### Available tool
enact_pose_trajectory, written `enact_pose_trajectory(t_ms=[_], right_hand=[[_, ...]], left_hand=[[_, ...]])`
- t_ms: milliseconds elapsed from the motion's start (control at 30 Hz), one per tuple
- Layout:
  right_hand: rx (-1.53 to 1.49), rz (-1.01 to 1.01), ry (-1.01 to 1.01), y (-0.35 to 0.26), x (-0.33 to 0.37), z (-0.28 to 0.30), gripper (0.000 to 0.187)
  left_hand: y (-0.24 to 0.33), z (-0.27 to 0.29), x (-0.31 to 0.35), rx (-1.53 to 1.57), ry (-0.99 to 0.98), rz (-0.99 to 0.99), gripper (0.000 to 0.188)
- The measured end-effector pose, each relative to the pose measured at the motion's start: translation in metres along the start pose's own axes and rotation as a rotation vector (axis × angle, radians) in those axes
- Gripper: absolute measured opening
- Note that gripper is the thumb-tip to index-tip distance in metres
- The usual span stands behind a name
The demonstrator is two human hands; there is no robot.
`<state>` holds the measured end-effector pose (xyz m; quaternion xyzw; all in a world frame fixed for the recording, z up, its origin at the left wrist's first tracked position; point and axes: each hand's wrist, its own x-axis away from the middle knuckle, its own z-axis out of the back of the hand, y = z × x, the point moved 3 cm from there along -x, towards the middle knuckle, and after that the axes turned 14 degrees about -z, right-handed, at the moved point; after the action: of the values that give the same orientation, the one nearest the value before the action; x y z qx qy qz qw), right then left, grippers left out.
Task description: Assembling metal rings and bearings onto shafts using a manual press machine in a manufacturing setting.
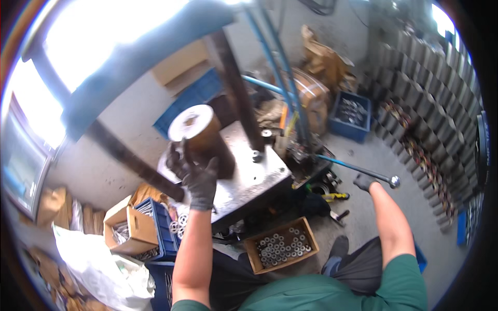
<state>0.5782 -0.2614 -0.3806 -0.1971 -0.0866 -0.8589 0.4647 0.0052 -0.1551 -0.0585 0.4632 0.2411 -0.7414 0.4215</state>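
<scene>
Where seen nearest the brown cylinder, toward half past eight from centre: left hand, one, dark-gloved, open, fingers spread and pointing up along the near side. Touching or just clear: cannot tell.

Brown cylinder: one, large, with pale round upper face. Stands upright on the table, at ten o'clock.

Table: metal, pale on top, dark along the front edge. Lies between dark columns, one toward twelve o'clock, one at nine. Overhead, at half past ten: blue beam, blurred.

Right hand: one, dark-gloved, fingers curled, at half past three. Lies at the blue-and-grey lever, short of its ball end. Closed around it or merely alongside: cannot tell.

Cardboard box: one, open, at half past five. Holds many small grey rings.

Blue crate: one, on the floor at two o'clock. Holds small metal parts.

Grey metal sleeves: many, stacked in rows, from two to four o'clock.

Brown carton: one, open, at eight o'clock. Contains slender metal pieces.

White sack: one, also toward eight, farther out, just beside the carton.

Yellow item: one, at four o'clock, kind too blurred to tell.
</scene>
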Motion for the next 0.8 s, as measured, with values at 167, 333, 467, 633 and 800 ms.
enact_pose_trajectory(t_ms=[167, 333, 467, 633, 800], right_hand=[[0.273, 0.206, -0.025, -0.061, 0.115, 0.084, 0.044], [0.255, 0.593, -0.044, -0.186, 0.235, 0.13, 0.042], [-0.166, 0.939, 0.28, -0.286, 0.276, 0.19, 0.034], [-0.659, 1.084, 0.552, -0.39, 0.255, 0.255, 0.018], [-0.421, 1.183, 0.623, -0.507, 0.232, 0.291, 0.022]], left_hand=[[-0.044, -0.042, 0.009, 0.181, 0.042, 0.057, 0.096], [-0.042, -0.037, -0.014, 0.234, 0.094, 0.119, 0.086], [-0.053, -0.046, -0.009, 0.264, 0.097, 0.064, 0.075], [-0.068, -0.033, -0.013, 0.66, 0.421, 0.399, 0.071], [-0.109, -0.014, -0.005, 1.098, 0.765, 0.637, 0.085]])
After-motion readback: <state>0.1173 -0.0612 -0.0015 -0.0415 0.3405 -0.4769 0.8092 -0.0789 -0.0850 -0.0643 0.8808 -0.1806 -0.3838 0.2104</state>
